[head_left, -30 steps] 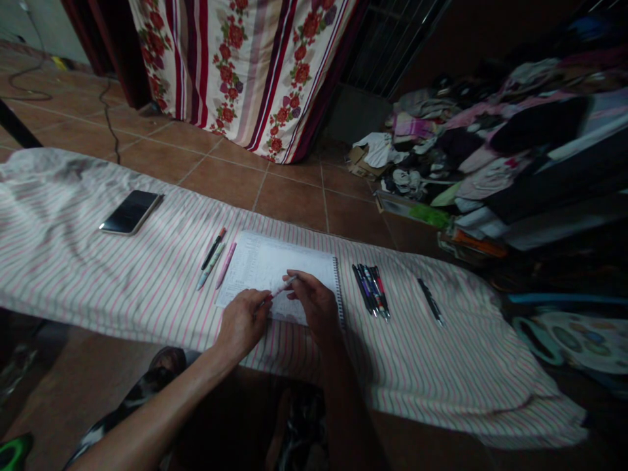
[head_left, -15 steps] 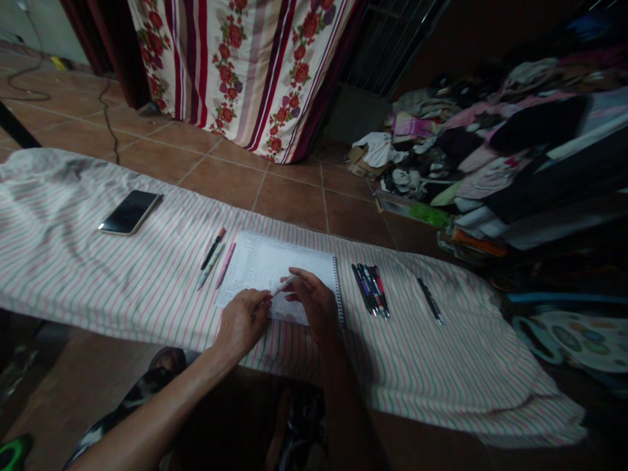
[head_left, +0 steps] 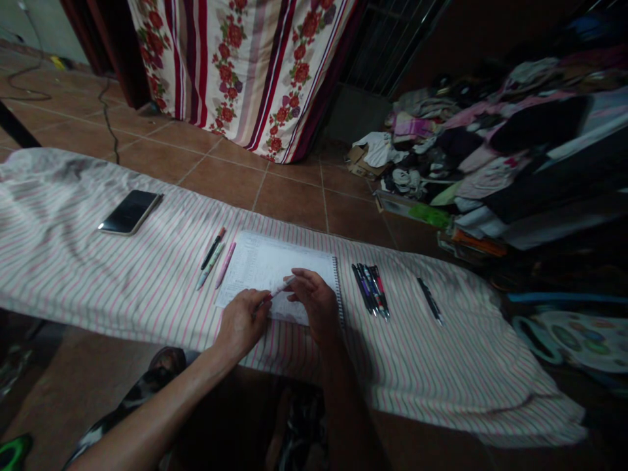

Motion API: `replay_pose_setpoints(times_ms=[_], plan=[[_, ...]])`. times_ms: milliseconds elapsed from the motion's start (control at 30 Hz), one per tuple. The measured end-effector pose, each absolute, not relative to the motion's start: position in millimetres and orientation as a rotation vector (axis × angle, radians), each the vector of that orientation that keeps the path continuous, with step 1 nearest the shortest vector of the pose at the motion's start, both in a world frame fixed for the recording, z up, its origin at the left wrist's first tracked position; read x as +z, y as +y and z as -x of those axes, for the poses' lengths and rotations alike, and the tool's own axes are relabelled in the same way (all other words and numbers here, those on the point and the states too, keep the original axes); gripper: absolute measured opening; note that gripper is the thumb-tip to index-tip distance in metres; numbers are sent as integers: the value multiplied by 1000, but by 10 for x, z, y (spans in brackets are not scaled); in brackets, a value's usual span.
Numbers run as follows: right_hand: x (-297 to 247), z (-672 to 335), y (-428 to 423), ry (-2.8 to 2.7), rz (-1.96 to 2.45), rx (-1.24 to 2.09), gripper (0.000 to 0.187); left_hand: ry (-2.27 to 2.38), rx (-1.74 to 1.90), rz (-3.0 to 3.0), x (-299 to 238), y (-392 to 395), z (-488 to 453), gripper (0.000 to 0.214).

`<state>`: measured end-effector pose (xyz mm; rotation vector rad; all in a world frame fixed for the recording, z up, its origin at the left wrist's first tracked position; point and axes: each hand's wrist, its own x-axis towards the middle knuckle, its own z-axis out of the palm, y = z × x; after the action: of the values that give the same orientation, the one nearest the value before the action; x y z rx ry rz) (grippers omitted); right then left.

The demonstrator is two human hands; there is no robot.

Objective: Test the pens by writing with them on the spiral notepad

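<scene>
Both hands meet over a spiral notebook [head_left: 275,261] lying open on a striped cloth [head_left: 122,288]. My left hand [head_left: 241,325] pinches the lower end of a pale pen [head_left: 277,290]. My right hand [head_left: 316,303] grips the pen's upper end with curled fingers. The pen lies slanted just above the written page. Three pens [head_left: 214,261] rest side by side left of the notebook. A bunch of dark pens [head_left: 371,289] lies right of it, and a single black pen [head_left: 430,301] farther right.
A black phone [head_left: 130,211] lies on the cloth at the left. Behind is a tiled floor [head_left: 294,190], a flowered striped curtain [head_left: 245,65] and a heap of clothes [head_left: 490,144] at the right. Cables trail at the far left.
My right hand's fingers have shifted slightly on the pen's end; the pen and my left hand stay where they were.
</scene>
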<state>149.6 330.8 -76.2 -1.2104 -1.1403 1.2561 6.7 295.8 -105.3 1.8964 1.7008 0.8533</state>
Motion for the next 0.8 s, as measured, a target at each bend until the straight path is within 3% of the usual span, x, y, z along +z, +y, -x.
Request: replay_pose_setpoints(times_ms=[267,533,800], plan=[[-774,-1491,3312,-1227,1253,1183,21,1693,835,-1907,-1059,2954,-63,25],[-753,-1505,3305,-1143,1189,1292,32,1687,862,-1882,-1046,2959,-64,25],[-758,-1493,3304,-1195,1229,1224,20,1706,849,-1912,-1053,2953,-69,24]])
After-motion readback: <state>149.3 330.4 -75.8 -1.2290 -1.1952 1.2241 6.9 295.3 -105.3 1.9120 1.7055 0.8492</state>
